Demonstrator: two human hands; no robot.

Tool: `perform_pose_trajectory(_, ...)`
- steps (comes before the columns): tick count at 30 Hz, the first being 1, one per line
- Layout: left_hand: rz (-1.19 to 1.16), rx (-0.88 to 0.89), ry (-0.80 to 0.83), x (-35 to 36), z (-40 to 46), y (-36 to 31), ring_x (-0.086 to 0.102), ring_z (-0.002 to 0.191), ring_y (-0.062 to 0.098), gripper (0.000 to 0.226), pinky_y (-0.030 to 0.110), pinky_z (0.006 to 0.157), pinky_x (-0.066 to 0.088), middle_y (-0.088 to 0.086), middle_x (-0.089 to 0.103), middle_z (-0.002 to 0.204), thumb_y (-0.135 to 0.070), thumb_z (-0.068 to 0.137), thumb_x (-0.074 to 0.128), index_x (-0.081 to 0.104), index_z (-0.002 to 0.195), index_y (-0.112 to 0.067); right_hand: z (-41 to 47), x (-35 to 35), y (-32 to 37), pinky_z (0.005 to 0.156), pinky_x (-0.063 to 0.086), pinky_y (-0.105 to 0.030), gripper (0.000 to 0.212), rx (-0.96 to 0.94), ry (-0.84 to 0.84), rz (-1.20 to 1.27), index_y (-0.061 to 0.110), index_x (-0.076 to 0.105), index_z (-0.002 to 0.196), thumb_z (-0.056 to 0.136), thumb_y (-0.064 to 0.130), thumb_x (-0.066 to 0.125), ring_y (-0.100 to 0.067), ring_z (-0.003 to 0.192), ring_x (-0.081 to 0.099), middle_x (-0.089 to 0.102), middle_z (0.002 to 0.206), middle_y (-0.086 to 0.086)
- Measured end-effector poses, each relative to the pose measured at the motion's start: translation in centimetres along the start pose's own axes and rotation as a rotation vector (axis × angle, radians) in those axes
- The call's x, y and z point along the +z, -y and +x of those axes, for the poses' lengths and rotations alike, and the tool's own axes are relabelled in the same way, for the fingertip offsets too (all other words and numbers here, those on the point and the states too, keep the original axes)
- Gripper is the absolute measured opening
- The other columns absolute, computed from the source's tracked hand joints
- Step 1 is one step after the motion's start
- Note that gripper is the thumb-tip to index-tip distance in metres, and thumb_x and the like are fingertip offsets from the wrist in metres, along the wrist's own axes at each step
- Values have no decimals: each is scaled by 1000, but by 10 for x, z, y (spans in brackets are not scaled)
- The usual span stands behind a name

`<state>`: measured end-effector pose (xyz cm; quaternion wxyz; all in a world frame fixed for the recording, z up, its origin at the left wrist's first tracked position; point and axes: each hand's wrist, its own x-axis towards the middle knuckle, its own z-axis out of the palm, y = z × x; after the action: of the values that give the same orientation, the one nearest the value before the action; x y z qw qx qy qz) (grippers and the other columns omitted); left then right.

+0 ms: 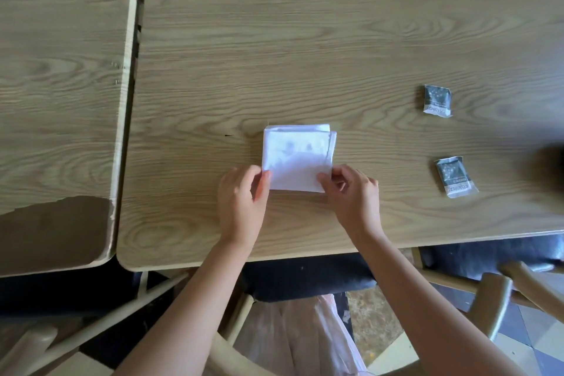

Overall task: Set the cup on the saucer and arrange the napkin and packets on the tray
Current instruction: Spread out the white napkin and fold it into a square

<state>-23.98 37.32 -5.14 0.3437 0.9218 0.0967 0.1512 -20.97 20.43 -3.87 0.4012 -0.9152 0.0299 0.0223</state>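
A white folded napkin (297, 157) lies flat on the wooden table (305, 40), near its front edge. My left hand (241, 198) pinches the napkin's near left corner. My right hand (351, 195) pinches its near right corner. Two dark grey packets lie to the right: one (437, 100) farther back, the other (456, 176) nearer the front. No cup, saucer or tray is in view.
A second wooden table (61, 70) stands to the left across a narrow gap, its front corner chipped. A dark blurred shape (549, 168) sits at the right edge. Wooden chairs (494, 296) stand around, and a pale plastic bag (293, 333) lies below the front edge.
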Motion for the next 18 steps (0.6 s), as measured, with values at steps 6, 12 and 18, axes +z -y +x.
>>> perform_pose_trajectory(6, 236, -83, -12, 14, 3, -1, 50, 63, 30, 19, 40, 75, 34, 7, 55, 66, -16, 85, 58, 57, 68, -8, -1, 10, -1, 71, 30, -34, 22, 18, -98, -30, 10, 57, 66, 80, 22, 68, -25, 65, 52, 52, 59, 3)
perform_pose_trajectory(12, 325, -86, -24, 15, 10, 3, 56, 89, 33, 20, 44, 80, 35, 9, 60, 94, -26, 79, 59, 60, 93, -13, 4, 13, 1, 79, 29, -33, 33, 129, -131, -51, 18, 55, 104, 75, 29, 68, -20, 81, 54, 58, 77, 3)
perform_pose_trajectory(18, 393, 333, 268, 23, 30, 7, 7, 143, 25, 61, 55, 110, 5, 7, 9, 155, -33, 90, 36, 16, 146, -18, 22, 10, 11, 111, 14, -50, 86, -222, 50, -406, 22, 14, 146, 72, 11, 56, -21, 144, 4, 14, 156, -7)
